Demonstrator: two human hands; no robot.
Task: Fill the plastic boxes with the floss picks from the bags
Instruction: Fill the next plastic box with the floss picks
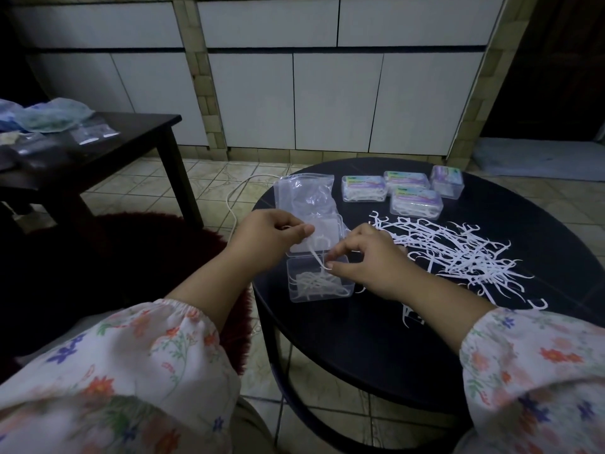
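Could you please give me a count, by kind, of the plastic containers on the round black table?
Closed, filled boxes: 4
Open box being filled: 1
Clear plastic bag: 1
Total: 6

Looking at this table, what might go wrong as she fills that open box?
The open box sits near the table's left edge, so a nudge from either hand might tip it off. The pick pinched between the left hand and right hand could slip and miss the box. Some picks in the loose pile lie close to the near edge and could be swept to the floor by a sleeve.
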